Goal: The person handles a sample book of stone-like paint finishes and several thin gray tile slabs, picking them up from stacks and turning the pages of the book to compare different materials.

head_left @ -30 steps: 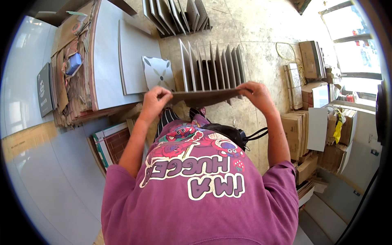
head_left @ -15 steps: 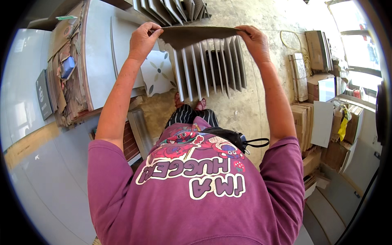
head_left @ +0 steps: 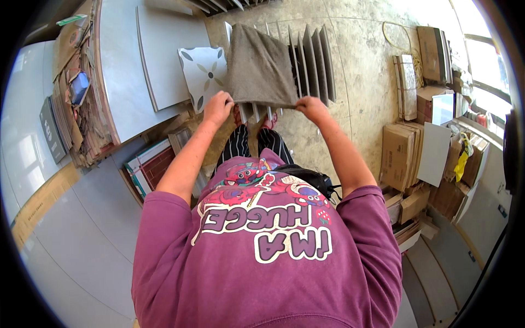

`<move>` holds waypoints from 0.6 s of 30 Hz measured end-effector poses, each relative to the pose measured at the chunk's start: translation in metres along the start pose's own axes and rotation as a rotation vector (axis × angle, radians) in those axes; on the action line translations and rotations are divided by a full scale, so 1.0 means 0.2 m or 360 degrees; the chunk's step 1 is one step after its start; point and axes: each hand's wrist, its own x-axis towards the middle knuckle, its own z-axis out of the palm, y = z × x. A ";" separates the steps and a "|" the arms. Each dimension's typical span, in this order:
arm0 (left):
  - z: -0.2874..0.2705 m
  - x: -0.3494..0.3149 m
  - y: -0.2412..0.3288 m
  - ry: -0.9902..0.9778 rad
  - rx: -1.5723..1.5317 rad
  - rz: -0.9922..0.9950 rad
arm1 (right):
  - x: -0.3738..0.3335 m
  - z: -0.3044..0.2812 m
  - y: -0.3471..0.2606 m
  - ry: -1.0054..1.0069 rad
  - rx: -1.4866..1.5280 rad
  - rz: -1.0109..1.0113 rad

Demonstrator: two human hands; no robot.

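A grey-brown cloth is stretched between my two hands, draped over a row of upright tiles. My left hand pinches its near left corner, beside a white patterned tile. At the near right corner my right hand grips the same edge. The cloth hides most of the tiles on the left and middle of the row. Dark grey tiles show uncovered to the right of it. A few light tile edges stick out under the near hem.
To the left stands a stack of large grey slabs with torn cardboard and a blue object at its side. Cardboard boxes and a coil of hose lie along the right. More upright tiles stand at the far edge.
Both my hands have come down and nearer to me, drawing the cloth from a raised, edge-on position to lie spread over the tiles. My grip stays on its two corners.
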 end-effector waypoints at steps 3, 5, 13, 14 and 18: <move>0.03 -0.06 0.01 0.0121 -0.0011 -0.0103 | -0.07 0.12 0.08 -0.0112 0.0104 0.0108; 0.01 -0.04 0.03 0.0107 -0.0024 -0.0042 | -0.09 0.17 0.10 -0.0089 0.0195 0.0153; -0.30 0.40 0.08 0.0403 -0.0264 0.0164 | 0.15 -0.12 -0.18 0.0274 0.0314 -0.0095; -0.38 0.47 0.15 0.0460 -0.0325 0.0202 | 0.18 -0.22 -0.26 0.0328 0.0439 -0.0094; -0.68 0.75 0.32 0.0781 -0.0106 0.0563 | 0.29 -0.51 -0.50 0.0653 0.0724 -0.0218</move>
